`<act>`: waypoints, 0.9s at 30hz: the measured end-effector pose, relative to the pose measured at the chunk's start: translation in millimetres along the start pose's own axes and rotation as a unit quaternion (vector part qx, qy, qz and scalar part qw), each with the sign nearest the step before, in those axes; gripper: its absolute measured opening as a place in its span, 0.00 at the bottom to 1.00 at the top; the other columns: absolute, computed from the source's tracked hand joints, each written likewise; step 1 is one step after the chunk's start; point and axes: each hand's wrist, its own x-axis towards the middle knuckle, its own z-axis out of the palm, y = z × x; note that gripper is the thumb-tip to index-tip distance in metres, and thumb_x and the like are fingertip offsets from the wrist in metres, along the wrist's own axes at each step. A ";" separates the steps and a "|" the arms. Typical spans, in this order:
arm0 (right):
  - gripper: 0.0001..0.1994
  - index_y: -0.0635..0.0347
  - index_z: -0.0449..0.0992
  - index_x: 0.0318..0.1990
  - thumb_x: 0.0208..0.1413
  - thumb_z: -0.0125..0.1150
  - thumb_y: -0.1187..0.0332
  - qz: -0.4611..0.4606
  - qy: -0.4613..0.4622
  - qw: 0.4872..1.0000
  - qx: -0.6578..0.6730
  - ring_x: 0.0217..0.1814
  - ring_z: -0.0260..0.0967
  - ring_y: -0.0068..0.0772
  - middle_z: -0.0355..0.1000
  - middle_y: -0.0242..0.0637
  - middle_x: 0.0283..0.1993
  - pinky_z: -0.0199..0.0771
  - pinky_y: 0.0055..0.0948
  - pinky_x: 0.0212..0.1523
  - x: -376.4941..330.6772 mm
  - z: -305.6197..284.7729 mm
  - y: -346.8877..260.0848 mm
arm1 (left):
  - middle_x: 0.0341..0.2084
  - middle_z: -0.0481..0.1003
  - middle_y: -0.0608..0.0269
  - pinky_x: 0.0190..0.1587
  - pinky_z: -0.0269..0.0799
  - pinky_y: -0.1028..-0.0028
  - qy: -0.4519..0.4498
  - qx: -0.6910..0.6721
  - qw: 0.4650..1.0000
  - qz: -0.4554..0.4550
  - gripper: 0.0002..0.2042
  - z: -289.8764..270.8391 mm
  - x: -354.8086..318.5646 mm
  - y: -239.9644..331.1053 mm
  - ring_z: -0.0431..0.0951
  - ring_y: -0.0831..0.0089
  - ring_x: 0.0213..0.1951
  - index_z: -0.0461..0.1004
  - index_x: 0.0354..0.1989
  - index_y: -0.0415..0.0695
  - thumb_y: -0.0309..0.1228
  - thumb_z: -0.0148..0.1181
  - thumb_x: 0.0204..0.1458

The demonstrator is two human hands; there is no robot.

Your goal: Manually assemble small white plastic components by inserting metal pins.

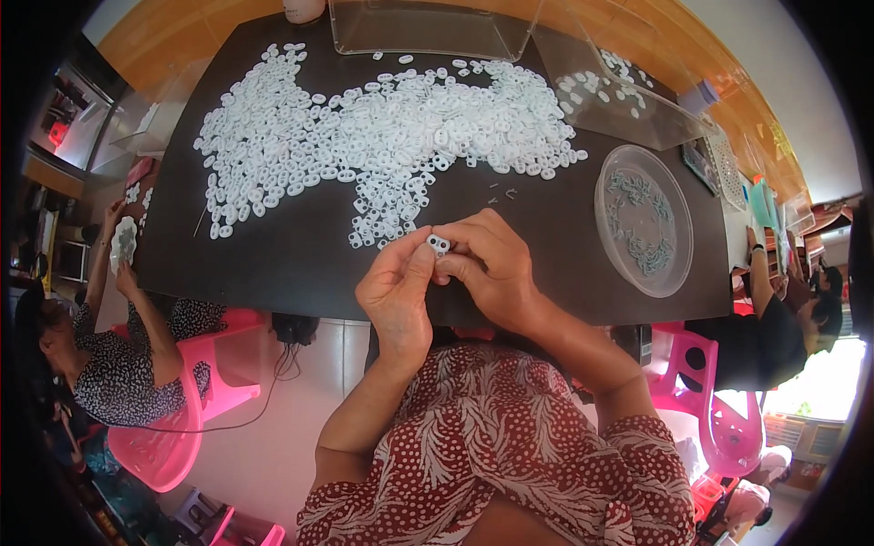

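Both left hand (401, 296) and right hand (499, 266): fingers (417, 267) pinched close around small white oval two-holed piece (439, 244), above dark-brown desk (546, 241), near heap of white ovals (391, 127). Best grip: rim only, holes uncovered, pressure light.

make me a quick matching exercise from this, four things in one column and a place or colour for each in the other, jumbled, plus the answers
1. Small white piece
2. Heap of white pieces
3. Round clear tub
4. Patterned top

A. To the right of the right hand, with small grey-green pieces inside
B. Red with white leaf shapes and dots
C. Pinched at the fingertips of the right hand and the left hand
D. Spread over the dark table, mostly beyond the hands

Pairs: 1-C, 2-D, 3-A, 4-B
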 end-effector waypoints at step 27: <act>0.17 0.67 0.73 0.42 0.40 0.62 0.81 -0.007 0.050 0.999 0.003 0.28 0.63 0.33 0.71 0.37 0.30 0.65 0.29 0.28 -6.9 4.5 -10.7 | 0.33 0.72 0.66 0.35 0.67 0.82 -0.017 0.013 0.999 0.048 0.12 0.8 -7.2 3.0 0.69 0.82 0.32 0.73 0.47 0.33 0.24 0.54 0.56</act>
